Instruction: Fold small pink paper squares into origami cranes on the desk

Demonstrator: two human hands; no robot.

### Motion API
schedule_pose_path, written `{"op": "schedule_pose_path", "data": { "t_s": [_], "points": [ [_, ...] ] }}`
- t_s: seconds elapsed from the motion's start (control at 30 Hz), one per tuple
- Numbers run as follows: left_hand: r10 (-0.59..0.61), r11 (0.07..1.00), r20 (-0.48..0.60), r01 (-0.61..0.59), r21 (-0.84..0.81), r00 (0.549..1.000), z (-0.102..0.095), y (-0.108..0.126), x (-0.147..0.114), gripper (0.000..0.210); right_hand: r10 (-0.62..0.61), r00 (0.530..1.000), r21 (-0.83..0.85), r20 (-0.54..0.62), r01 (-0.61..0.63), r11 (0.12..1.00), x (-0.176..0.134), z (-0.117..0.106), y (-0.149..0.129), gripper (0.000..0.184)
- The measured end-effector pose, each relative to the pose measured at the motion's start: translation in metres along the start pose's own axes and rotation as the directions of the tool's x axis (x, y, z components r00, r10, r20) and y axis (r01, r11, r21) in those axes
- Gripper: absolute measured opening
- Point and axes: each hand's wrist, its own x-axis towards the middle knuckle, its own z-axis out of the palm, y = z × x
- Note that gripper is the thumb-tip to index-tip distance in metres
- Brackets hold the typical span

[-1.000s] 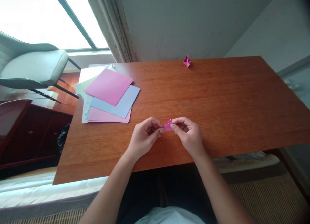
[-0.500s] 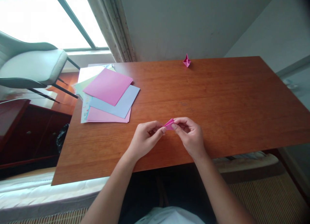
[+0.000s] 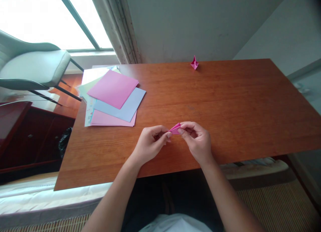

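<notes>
A small folded piece of pink paper (image 3: 175, 129) is held between my two hands, just above the near part of the wooden table (image 3: 225, 104). My left hand (image 3: 152, 141) pinches its left tip between thumb and fingers. On the other side, my right hand (image 3: 197, 140) grips the right end, thumb in front and fingers behind. The fingers cover both ends of the paper, so its full shape is hidden. A finished-looking pink origami figure (image 3: 194, 63) with a pointed top stands near the table's far edge.
Pink sheets (image 3: 112, 88), a blue-grey sheet (image 3: 131, 103) and light pink sheets (image 3: 112, 120) overlap on the table's left side. A pale chair (image 3: 35, 64) stands by the window at left. Beyond the table's far edge is a wall (image 3: 180, 27).
Both hands keep their hold on the folded pink paper with barely any movement. The whole view has shifted very slightly.
</notes>
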Motion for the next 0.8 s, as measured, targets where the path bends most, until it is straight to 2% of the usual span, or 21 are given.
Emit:
{"op": "schedule_pose_path", "data": {
  "t_s": [0.33, 0.67, 0.8],
  "points": [
    [0.005, 1.0, 0.004, -0.005, 0.004, 1.0, -0.0012, -0.0011, -0.0022, 0.028, 0.016, 1.0, -0.017, -0.002, -0.016, 1.0, -0.0002, 0.0002, -0.0002, 0.009],
    [0.009, 1.0, -0.005, -0.009, -0.002, 1.0, -0.0001, 0.0038, -0.0005, 0.029, 0.096, 0.993, 0.076, -0.069, -0.091, 0.993, 0.0025, -0.0011, 0.0015, 0.01],
    [0.012, 0.995, -0.015, -0.01, 0.095, 1.0, 0.0026, 0.0044, -0.0001, 0.025, 0.055, 0.998, 0.035, -0.016, -0.054, 0.998, 0.0011, 0.001, 0.0022, 0.012]
  ]
}}
